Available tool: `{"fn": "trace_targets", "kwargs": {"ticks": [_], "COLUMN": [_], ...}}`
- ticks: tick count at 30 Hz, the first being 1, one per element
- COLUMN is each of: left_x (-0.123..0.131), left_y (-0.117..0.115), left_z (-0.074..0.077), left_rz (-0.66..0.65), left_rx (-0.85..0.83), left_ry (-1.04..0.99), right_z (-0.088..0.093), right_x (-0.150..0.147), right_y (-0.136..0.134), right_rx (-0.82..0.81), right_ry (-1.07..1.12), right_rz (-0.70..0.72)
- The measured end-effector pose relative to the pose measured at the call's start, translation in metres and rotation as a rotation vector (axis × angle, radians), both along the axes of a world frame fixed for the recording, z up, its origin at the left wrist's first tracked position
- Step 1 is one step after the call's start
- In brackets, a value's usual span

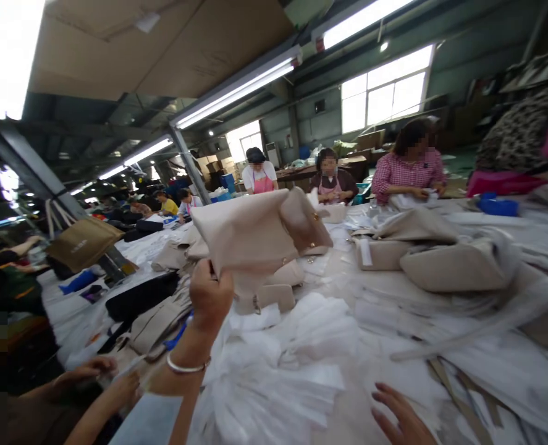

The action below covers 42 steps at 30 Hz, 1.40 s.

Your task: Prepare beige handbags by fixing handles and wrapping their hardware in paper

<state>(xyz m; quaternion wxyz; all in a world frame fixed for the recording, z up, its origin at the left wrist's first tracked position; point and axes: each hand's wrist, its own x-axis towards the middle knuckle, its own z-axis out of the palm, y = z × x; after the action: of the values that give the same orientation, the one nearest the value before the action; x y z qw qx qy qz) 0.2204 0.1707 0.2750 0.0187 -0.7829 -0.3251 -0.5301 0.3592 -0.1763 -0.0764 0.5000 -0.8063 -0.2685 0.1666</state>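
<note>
My left hand (212,296), with a silver bangle at the wrist, grips the lower left edge of a beige handbag (250,232). The bag is lifted over the table and tilted, and gold-coloured fittings show on its right side. Low in the view on the right, my right hand (401,417) is partly cut off by the frame edge. Its fingers are apart and hold nothing. Between my hands spreads a heap of thin white wrapping sheets (274,377).
More beige bags (459,259) lie at the right among clear plastic and strips. A co-worker's hands (116,389) are close at lower left. Several people sit across the table. A metal post (190,164) carries lights; a brown bag (86,242) hangs at the left.
</note>
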Motion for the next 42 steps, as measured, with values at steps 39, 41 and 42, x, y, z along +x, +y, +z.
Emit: {"fn": "trace_targets", "kwargs": {"ticks": [39,41,42], "left_x": [-0.058,-0.067,-0.072], "left_y": [-0.181,-0.174,-0.17], "left_z": [-0.207,-0.235,-0.249], "left_rz": [-0.735,-0.604,-0.548], "left_rx": [-1.371,-1.294,-1.285], "left_ry": [0.745,0.814,0.826], "right_z": [0.062,0.052,0.05], "right_x": [-0.008,-0.017,-0.022], "right_y": [-0.097,-0.091,-0.089], "right_rx": [-0.015,-0.113,-0.148], "right_ry": [0.753,0.729,0.736], "right_rz": [-0.179,-0.189,-0.195]}}
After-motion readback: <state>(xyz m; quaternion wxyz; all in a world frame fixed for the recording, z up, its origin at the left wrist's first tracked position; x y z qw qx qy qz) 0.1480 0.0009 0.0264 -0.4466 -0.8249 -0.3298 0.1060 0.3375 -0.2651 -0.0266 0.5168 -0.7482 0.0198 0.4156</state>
